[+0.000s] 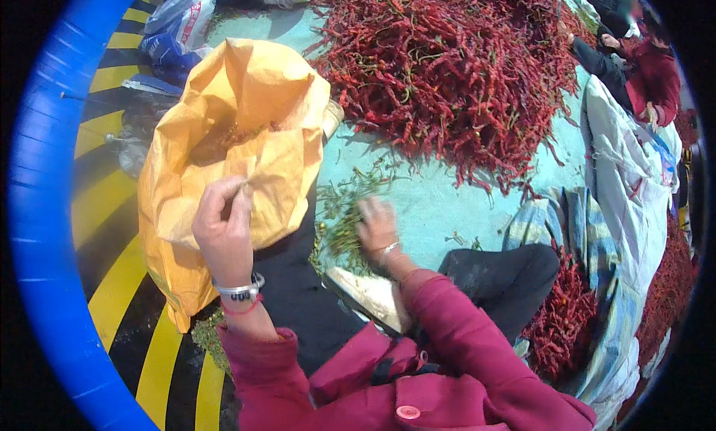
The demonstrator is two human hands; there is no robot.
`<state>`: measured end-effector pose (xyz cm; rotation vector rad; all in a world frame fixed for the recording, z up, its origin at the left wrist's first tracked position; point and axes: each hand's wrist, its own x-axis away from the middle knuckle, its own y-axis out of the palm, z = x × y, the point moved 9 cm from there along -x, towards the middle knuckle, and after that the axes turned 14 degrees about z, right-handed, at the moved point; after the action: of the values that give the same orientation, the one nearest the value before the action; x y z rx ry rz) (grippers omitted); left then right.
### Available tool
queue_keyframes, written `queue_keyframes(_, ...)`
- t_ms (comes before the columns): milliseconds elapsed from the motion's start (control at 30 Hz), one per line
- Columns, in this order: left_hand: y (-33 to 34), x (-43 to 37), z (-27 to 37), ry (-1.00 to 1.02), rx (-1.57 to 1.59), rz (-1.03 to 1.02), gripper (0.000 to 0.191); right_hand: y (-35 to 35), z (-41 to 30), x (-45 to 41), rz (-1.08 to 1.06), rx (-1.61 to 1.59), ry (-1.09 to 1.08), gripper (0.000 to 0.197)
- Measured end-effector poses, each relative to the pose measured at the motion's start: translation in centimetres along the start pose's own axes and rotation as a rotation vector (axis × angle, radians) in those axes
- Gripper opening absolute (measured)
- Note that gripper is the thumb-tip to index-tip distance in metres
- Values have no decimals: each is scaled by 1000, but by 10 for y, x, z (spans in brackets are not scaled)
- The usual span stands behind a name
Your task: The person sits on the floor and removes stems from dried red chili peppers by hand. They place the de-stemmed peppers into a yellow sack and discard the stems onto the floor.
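Observation:
My left hand (225, 224) is over the near side of an open yellow woven sack (184, 207), thumb and forefinger pinched together. Whether sack cloth or a small stem lies between the fingertips, I cannot tell. Some reddish plant matter (243, 134) shows inside the sack's mouth. Blurred by motion, my right hand (379, 227) is low over loose green stems (344, 229) on the turquoise sheet (425, 218). Its fingers look extended and slightly apart. Beyond it rises a large heap of red chili peppers (447, 78).
A pale shoe (366, 297) and dark-trousered legs (498, 280) lie below my hands. More red chilies (559, 319) sit by a striped cloth (587, 229) and white sacks (621, 134). Plastic bags (179, 28) lie upper left. Another person (643, 73) sits at upper right.

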<state>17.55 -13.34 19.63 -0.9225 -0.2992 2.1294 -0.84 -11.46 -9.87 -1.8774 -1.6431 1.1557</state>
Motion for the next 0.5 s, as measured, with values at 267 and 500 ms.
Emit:
queue_keyframes(267, 23, 5, 3, -19, 36, -111, 9, 42, -138, -38, -375, -607, -75, 36)
queue_keyframes(500, 22, 12, -5, 45, -62, -160, 11, -45, 18, -53, 53, -169, -105, 44)
